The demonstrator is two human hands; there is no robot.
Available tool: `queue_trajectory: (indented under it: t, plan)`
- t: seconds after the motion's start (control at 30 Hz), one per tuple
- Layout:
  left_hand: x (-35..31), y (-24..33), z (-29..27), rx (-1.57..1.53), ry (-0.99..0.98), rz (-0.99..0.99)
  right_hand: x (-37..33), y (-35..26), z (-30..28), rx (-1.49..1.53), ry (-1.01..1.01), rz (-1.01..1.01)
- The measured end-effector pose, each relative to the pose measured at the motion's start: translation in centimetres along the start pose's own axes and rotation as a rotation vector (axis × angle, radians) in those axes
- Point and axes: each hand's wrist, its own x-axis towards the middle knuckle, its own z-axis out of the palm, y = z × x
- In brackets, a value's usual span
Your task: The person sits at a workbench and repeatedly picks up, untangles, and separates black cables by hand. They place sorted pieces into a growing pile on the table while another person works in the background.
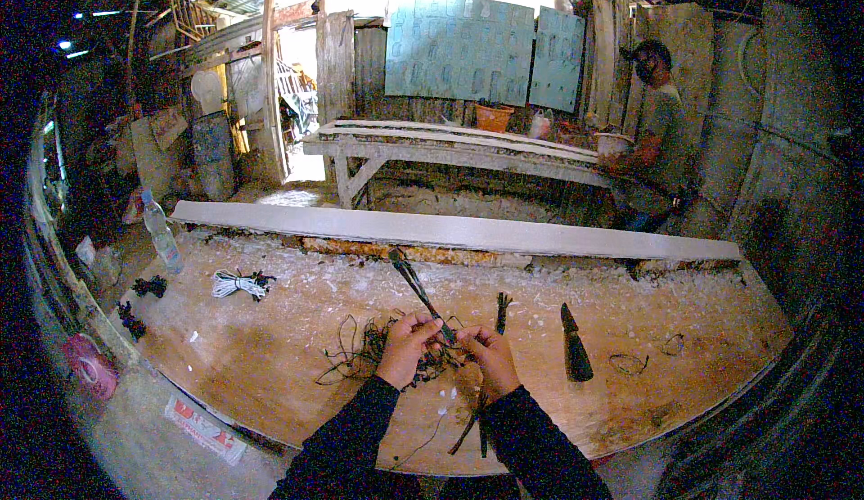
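Over the middle of the wooden table [288,338], my left hand [409,349] pinches a slim bundle of dark strands [414,279], which slants up and away to the left. My right hand [490,353] has its fingers closed at the bundle's near end, close beside the left fingertips. A tangle of thin dark strands [360,349] lies beneath and left of my left hand. Another dark bundle [503,309] shows beyond my right hand, and dark strips [468,428] lie by my right forearm. To the right rests a black tapered bundle [576,351].
A pale board [450,228] runs along the table's far edge. At left are a tied bundle of white cord [238,285], black clumps [149,287] and a clear plastic bottle [160,232]. Beyond, a person [661,131] is at a long bench [468,160] with an orange pot [493,118].
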Motion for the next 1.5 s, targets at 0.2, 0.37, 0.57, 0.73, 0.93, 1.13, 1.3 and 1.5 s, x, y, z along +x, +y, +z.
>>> queue_trajectory:
  t: [0.2,0.37,0.57,0.73,0.93,1.13,1.3,1.5]
  plan:
    - [0.4,-0.4,-0.1,-0.165,0.000,0.015,-0.4,-0.5,0.0,0.141,-0.029,0.058]
    - [0.7,-1.0,-0.3,-0.170,-0.005,0.008,0.0,-0.2,0.0,-0.003,-0.038,-0.017]
    - [0.7,-1.0,-0.4,-0.172,-0.022,0.007,-0.1,0.0,0.0,-0.022,-0.016,-0.003]
    - [0.8,-1.3,-0.4,-0.228,-0.079,0.033,0.2,0.5,-0.1,-0.011,-0.039,-0.015]
    - [1.0,-1.7,-0.4,-0.179,-0.054,-0.042,0.3,0.7,-0.2,-0.024,-0.051,-0.013]
    - [1.0,-1.9,0.0,-0.231,-0.060,-0.028,0.1,0.5,0.0,-0.018,-0.022,-0.018]
    - [0.9,-1.8,0.1,-0.156,-0.072,-0.010,0.1,0.7,0.0,0.011,-0.036,-0.046]
    - [0.7,-1.6,0.1,-0.117,-0.054,-0.005,0.1,1.1,0.0,-0.031,-0.054,-0.090]
